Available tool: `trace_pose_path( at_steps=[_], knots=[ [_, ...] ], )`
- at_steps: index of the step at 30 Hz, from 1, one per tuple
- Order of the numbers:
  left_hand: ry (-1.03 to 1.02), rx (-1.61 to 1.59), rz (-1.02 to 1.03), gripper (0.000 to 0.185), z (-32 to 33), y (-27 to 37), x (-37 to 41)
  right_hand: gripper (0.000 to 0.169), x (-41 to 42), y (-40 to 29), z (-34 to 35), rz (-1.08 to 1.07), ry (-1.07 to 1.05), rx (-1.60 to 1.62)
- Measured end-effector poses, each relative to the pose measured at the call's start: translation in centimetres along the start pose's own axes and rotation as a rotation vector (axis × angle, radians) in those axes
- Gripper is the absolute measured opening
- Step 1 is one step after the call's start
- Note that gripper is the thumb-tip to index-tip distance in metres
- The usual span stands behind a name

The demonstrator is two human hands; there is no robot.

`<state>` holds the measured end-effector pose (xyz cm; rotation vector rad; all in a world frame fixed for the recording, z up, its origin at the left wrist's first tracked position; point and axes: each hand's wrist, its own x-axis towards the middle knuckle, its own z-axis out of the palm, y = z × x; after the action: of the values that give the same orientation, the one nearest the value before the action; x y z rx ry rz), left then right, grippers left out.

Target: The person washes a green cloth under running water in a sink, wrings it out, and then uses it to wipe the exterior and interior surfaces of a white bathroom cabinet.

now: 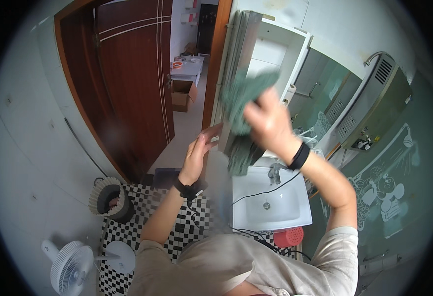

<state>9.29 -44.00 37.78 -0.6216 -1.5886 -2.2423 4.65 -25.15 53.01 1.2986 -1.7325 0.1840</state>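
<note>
A green cloth [251, 98] is bunched in my right hand [272, 124], blurred by motion. The cloth lies across the mirrored door [244, 40] of a white wall cabinet [299, 37], and part of it hangs toward the sink. My left hand [198, 153] is at the lower edge of that door, with its fingertips partly hidden there. The door stands swung out, exposing the cabinet's shelf space. Below the cloth is a white washbasin [283, 211] with a metal faucet [275, 173].
A black cable [264, 192] crosses the basin. A water heater [372, 100] hangs at the right. On the checkered floor [175, 240] stand a white fan [72, 266] and a lined bin [111, 201]. Under the basin is a red perforated container [289, 236]. A brown door [135, 74] stands ajar.
</note>
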Motion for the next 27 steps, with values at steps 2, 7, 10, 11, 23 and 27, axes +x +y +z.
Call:
trace_pose_path(
  at_steps=[2,7,10,11,23,27],
  knots=[
    [-0.029,-0.071,-0.022,0.059,0.0,-0.6,0.3,0.018,-3.4,-1.7,1.6,-0.166,-0.211,-0.198],
    [-0.02,-0.026,-0.045,0.062,0.1,0.4,0.0,0.017,-1.3,0.2,0.3,-0.048,-0.029,0.067],
    [0.005,-0.042,-0.046,0.064,0.3,0.4,0.0,0.035,5.9,3.1,-3.8,-0.08,0.238,-0.057],
    [0.03,-0.053,-0.052,0.064,0.2,0.3,-0.3,0.037,7.5,3.5,-4.1,-0.054,0.322,-0.062],
    [-0.006,-0.031,-0.096,0.062,0.3,0.7,0.2,0.032,-10.4,-4.7,6.1,0.145,-0.207,0.342],
    [0.001,-0.047,-0.117,0.059,-0.4,0.3,-0.1,0.026,-6.7,-2.8,4.5,0.205,-0.057,0.387]
  ],
)
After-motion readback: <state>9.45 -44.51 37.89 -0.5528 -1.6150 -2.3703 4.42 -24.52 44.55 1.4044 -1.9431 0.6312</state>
